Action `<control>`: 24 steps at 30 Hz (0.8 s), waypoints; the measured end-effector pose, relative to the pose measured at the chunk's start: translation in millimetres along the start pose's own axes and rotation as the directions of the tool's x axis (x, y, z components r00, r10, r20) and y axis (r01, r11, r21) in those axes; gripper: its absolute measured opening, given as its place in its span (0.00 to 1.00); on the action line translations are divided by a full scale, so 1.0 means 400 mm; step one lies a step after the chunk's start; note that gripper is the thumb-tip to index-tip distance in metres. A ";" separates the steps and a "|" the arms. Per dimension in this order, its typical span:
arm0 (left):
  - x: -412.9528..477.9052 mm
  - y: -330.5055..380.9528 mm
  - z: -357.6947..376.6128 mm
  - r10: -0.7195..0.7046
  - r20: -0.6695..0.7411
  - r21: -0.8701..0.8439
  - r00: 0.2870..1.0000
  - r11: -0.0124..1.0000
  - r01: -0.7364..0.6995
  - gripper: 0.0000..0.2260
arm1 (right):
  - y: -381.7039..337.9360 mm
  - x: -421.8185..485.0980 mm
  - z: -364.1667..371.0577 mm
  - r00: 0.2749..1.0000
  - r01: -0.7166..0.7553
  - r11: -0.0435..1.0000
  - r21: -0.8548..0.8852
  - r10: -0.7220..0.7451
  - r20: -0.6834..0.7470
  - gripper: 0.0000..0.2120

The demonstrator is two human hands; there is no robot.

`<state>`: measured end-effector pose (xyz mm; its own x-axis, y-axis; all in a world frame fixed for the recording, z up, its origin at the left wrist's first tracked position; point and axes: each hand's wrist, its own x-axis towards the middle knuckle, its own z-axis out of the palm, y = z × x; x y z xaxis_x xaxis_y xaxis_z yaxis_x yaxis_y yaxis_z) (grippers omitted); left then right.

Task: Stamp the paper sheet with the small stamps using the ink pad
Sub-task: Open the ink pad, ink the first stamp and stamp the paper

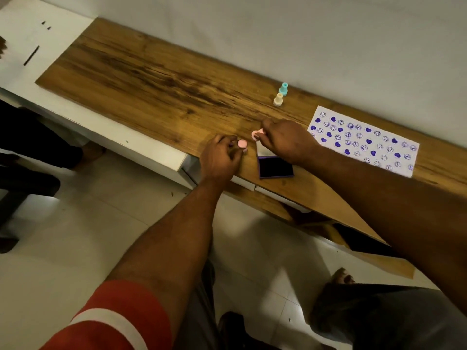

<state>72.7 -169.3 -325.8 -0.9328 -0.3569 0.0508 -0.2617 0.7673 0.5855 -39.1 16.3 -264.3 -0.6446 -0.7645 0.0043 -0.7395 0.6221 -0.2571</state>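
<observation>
No words, numbers or brand names can be read anywhere here. The only marks are on the paper (364, 141): rows of purple stamped smiley faces and solid hearts, covering the sheet from end to end. The ink pad (276, 167) shows a plain dark face with a purple rim, no label legible.

Paper sheet (364, 141): white, flat on the wooden top, covered in rows of purple hearts and smiley faces. Ink pad (276, 167): purple case, lid open, dark pad exposed, at the sheet's 8 o'clock. Small stamps: teal (284, 88) and cream (278, 99) upright, touching, at the pad's 12 o'clock; two pink, one (242, 143) at the pad's 10 o'clock, the other (257, 134) at 11 o'clock.
</observation>
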 end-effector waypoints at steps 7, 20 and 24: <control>-0.014 0.064 0.025 0.433 0.121 0.140 0.893 0.884 -0.447 0.37 | 0.039 -0.187 0.029 0.988 -0.153 0.987 -0.044 0.154 0.006 0.22; -0.034 0.074 0.078 0.345 0.147 0.098 0.927 0.928 -0.360 0.28 | -0.023 -0.153 -0.070 0.946 -0.177 0.949 -0.261 0.090 -0.311 0.20; -0.037 0.066 0.083 0.362 0.124 0.058 0.924 0.927 -0.371 0.27 | -0.064 -0.203 0.059 0.934 -0.274 0.887 -0.373 0.337 0.116 0.12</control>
<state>71.4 -125.9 -338.0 -0.9872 0.0144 0.1588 0.0895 0.8747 0.4764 36.8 58.4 -280.9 -0.8292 -0.5241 -0.1944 -0.5515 0.8238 0.1314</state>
